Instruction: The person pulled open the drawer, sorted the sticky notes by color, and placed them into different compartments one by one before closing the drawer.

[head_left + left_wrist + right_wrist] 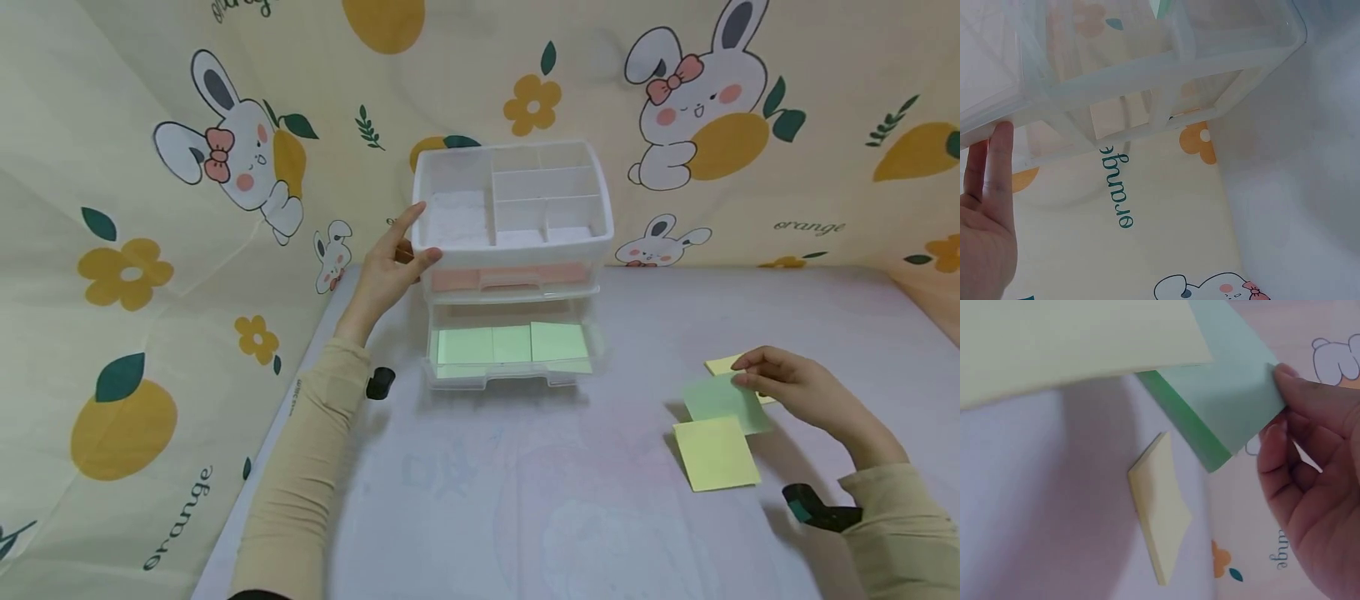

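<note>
My left hand (386, 279) holds the left side of a white desktop drawer organizer (525, 254), thumb at the front edge of its top tray. In the left wrist view, two fingers (1000, 169) press against its side. On the right, my right hand (802, 392) pinches a light green sticky note pad (1235, 400) by one edge between thumb and fingers. A yellow sticky note pad (717, 454) overlaps the green one's near corner. Partly hidden behind them, another yellow pad (1157, 512) lies on the table.
The organizer's lower clear drawer (457, 382) is pulled out, with light green notes (510, 343) inside. Pink notes (457, 279) show in the drawer above. A divided tray tops the organizer. A patterned cloth backdrop (450, 92) rises behind and to the left.
</note>
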The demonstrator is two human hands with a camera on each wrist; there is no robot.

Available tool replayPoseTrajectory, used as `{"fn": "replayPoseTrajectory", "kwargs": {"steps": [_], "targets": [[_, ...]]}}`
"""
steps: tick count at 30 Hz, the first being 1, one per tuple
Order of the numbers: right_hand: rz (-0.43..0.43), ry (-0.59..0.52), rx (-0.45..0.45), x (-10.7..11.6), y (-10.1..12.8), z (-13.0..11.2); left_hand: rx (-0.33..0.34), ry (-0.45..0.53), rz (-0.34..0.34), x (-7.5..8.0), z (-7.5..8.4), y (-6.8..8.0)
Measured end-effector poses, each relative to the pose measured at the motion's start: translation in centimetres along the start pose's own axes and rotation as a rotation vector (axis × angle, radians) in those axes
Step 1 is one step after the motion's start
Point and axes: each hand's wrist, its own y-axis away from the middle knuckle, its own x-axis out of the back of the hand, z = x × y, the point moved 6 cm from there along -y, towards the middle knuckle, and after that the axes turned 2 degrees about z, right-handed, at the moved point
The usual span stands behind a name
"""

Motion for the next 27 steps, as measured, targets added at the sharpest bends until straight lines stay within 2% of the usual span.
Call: {"fn": "replayPoseTrajectory", "kwargs": {"steps": [7, 14, 19, 27], "targets": [[0.084, -0.153, 0.045, 0.7, -0.2, -1.2, 0.011, 0.0, -0.002, 0.0, 0.0, 0.0], [0.251, -0.25, 0.031, 1.8, -0.6, -2.4, 0.023, -0.004, -0.002, 0.0, 0.1, 0.0], [0.297, -0.351, 0.058, 2.2, -1.0, -3.8, 0.033, -0.008, 0.0, 0.0, 0.1, 0.1], [0.322, -0.585, 0.201, 2.2, -2.2, -6.8, 0.015, -0.001, 0.0, 0.0, 0.2, 0.1]]}}
